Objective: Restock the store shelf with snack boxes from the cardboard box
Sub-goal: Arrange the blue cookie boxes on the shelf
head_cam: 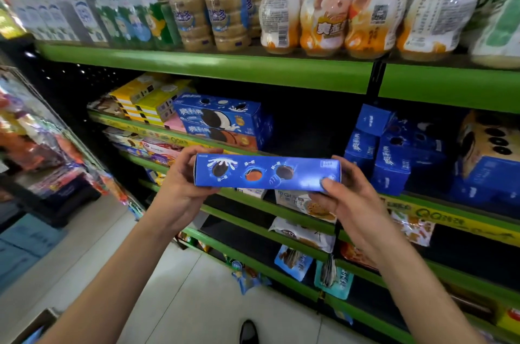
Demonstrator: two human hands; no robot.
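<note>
I hold a long blue snack box (267, 173) with cookie pictures level in front of the shelf. My left hand (183, 174) grips its left end and my right hand (342, 197) grips its right end, thumb on the front face. Behind it, on the green shelf (309, 159), two matching blue boxes (222, 124) are stacked at the left and several more blue boxes (394, 149) stand at the right, with a dark gap between them. A corner of the cardboard box (36, 326) shows at the bottom left.
Bottled drink packs (323, 6) fill the shelf above. Yellow boxes (149, 100) sit left of the blue stack. Lower shelves hold snack bags (304, 234). A rack of packets (42, 132) stands at the left over a tiled floor (197, 287). A shoe (249, 331) shows below.
</note>
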